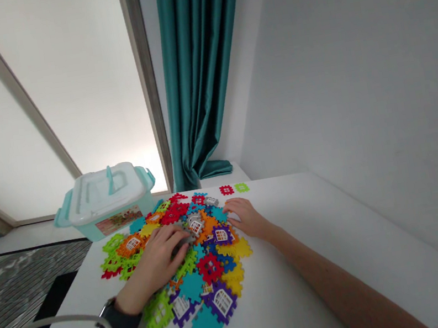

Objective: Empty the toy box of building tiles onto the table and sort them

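A pile of colourful plastic interlocking tiles (202, 262) lies spread on a white table (310, 305). Some tiles have window shapes. My left hand (158, 264), with a dark watch on the wrist, rests on the pile's middle, fingers curled over a grey piece (185, 239); whether it grips that piece I cannot tell. My right hand (247, 216) lies flat at the pile's right edge, fingertips touching the tiles. A red tile (226, 189) and a green tile (242, 187) lie apart at the far side.
A teal storage box with a clear lid (105, 200) stands at the table's far left corner. A teal curtain (200, 77) hangs behind, beside a window. A white wall runs along the right. A grey cable (60, 322) curves over my left forearm.
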`<state>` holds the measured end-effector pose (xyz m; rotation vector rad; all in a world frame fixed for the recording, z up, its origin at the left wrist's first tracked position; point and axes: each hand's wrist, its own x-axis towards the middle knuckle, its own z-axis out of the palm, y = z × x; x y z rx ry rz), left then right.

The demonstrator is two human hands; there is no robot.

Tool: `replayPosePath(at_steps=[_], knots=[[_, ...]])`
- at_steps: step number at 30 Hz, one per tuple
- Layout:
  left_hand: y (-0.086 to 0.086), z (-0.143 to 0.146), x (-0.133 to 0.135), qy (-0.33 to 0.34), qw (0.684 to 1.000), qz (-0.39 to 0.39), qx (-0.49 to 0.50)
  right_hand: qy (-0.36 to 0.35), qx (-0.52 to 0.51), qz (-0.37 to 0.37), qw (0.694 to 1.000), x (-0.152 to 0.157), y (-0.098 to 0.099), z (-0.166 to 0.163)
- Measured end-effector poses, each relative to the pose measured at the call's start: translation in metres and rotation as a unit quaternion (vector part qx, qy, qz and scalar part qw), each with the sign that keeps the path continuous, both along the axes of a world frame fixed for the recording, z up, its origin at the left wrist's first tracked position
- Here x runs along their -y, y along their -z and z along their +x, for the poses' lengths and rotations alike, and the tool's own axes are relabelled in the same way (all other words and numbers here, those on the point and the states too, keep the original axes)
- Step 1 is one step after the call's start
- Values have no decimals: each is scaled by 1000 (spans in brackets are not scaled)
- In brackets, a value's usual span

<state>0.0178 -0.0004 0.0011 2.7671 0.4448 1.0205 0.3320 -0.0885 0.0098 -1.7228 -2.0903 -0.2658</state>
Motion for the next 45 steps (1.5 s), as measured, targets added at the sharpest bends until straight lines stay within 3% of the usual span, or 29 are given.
replayPosePath(at_steps=[10,15,25,32,41,45], knots=[[-4,-2,3,-2,1000,3,14,14,26,84,996,5,-19,-6],[-6,-1,4,-14,1000,8,22,22,27,90,995,5,-30,-28],[-5,-2,4,-24,1000,-6,18,9,19,91,996,-2,-33,-64],[-2,0,5,-34,993,-28,110,-43,-74,137,987,7,-45,-97],[-3,0,11,29,990,-6,140,-74,-196,106,972,36,-29,-115],[-5,1,16,8,986,-33,166,-76,-254,68,962,36,-22,-120]])
